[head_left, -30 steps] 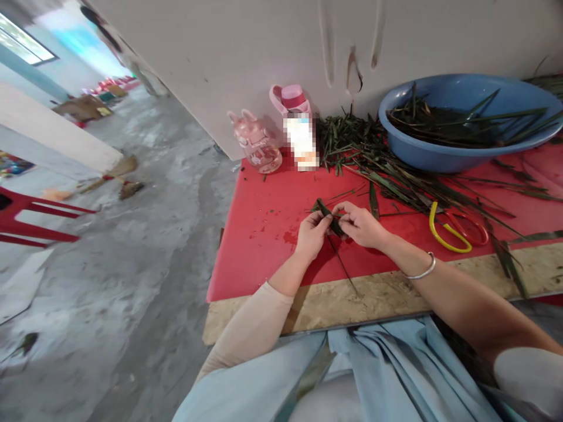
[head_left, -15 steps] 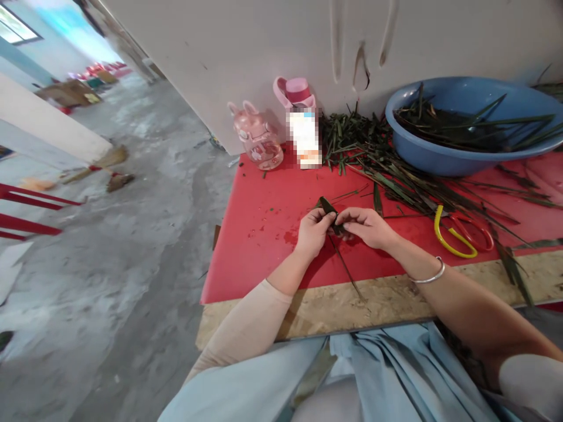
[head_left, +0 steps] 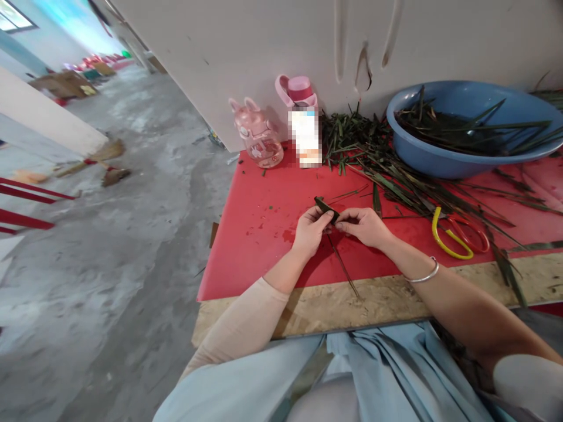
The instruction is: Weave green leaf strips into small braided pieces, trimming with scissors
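Note:
A dark green leaf strip [head_left: 325,206], apparently folded, is pinched between my two hands above the red sheet [head_left: 255,246]. My left hand [head_left: 309,230] grips it with thumb and fingers at its left side. At the right end, the fingertips of my right hand [head_left: 364,225] are closed on the same strip; part of it is hidden behind them. Thin dark stems [head_left: 343,264] extend below the hands toward the board's front edge. To the right lie scissors [head_left: 453,234] with one yellow and one red handle.
A blue basin [head_left: 466,161] holding long leaves stands at the back right. Beside it are piled cut leaf strips [head_left: 352,138]. A pink water bottle [head_left: 263,140] and a pink-capped bottle [head_left: 299,88] stand against the wall. Bare wooden board [head_left: 325,310] shows along the front edge.
The leaf strip now lies more slanted, its tip pointing up and left. My right fingers have shifted slightly at its right end. The view has moved slightly.

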The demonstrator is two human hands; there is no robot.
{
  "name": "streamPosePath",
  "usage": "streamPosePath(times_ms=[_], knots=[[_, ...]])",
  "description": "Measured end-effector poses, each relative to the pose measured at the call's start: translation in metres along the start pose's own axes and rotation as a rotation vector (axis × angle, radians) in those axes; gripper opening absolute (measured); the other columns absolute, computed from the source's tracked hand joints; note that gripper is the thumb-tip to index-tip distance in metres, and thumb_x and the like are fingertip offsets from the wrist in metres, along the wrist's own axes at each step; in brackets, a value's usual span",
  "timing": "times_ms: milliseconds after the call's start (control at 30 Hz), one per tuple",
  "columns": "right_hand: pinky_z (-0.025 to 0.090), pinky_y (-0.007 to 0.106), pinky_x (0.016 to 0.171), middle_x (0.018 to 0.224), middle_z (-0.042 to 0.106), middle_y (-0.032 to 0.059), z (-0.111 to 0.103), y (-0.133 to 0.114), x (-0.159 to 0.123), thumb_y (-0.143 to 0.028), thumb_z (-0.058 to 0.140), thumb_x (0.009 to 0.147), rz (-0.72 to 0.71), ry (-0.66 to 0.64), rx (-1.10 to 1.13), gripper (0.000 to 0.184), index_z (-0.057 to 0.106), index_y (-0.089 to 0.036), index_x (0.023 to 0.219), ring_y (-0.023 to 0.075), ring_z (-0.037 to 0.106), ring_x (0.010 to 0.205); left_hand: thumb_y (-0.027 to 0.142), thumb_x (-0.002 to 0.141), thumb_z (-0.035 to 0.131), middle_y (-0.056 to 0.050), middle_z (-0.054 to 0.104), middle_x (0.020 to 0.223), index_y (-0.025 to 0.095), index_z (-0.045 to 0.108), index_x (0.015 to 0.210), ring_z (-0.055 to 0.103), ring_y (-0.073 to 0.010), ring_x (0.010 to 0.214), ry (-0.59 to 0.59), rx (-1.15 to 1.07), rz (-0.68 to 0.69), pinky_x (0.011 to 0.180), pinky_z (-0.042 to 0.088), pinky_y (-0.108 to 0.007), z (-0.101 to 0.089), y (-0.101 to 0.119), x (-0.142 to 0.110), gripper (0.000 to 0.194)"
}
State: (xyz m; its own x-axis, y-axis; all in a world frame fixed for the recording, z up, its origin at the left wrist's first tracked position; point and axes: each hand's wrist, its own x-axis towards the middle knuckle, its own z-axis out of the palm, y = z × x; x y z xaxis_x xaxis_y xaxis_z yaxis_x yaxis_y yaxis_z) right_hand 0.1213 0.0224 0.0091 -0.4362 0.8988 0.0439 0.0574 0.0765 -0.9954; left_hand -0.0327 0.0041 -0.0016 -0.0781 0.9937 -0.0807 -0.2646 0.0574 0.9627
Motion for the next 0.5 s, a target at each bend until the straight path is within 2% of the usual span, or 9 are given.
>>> streamPosePath(times_ms=[133, 300, 500], knots=[[0.044, 0.022, 0.052, 0.064, 0.058, -0.0049, 0.0006, -0.0008, 0.0018, -0.030, 0.074, 0.061, 0.046, 0.061, 0.159, 0.030, 0.055, -0.017, 0.081, 0.0087, 0.053, 0.054, 0.037, 0.065, 0.075, 0.003, 0.059, 0.062, 0.015, 0.063, 0.081, 0.049, -0.0051, 0.048, 0.009, 0.017, 0.042, 0.047, 0.040, -0.018, 0.0019, 0.0027, -0.0032, 0.030], [0.045, 0.021, 0.049, 0.062, 0.051, -0.0099, 0.0010, 0.0009, 0.0023, -0.025, 0.077, 0.056, 0.040, 0.099, 0.229, 0.044, 0.042, -0.021, 0.083, 0.0072, 0.052, 0.050, 0.032, 0.065, 0.075, -0.003, 0.068, 0.079, 0.014, 0.068, 0.088, 0.058, -0.0092, 0.062, -0.106, 0.099, 0.025, 0.057, 0.046, -0.021, 0.0039, 0.0055, -0.0062, 0.030], [0.046, 0.021, 0.047, 0.061, 0.048, -0.0106, 0.0059, 0.0024, -0.0003, -0.025, 0.075, 0.058, 0.030, 0.067, 0.161, 0.042, 0.041, -0.021, 0.082, 0.0076, 0.053, 0.049, 0.030, 0.064, 0.074, -0.002, 0.068, 0.071, 0.013, 0.068, 0.081, 0.056, -0.0089, 0.055, -0.099, 0.071, -0.048, 0.058, 0.046, -0.023, 0.0028, 0.0038, -0.0044, 0.025]])
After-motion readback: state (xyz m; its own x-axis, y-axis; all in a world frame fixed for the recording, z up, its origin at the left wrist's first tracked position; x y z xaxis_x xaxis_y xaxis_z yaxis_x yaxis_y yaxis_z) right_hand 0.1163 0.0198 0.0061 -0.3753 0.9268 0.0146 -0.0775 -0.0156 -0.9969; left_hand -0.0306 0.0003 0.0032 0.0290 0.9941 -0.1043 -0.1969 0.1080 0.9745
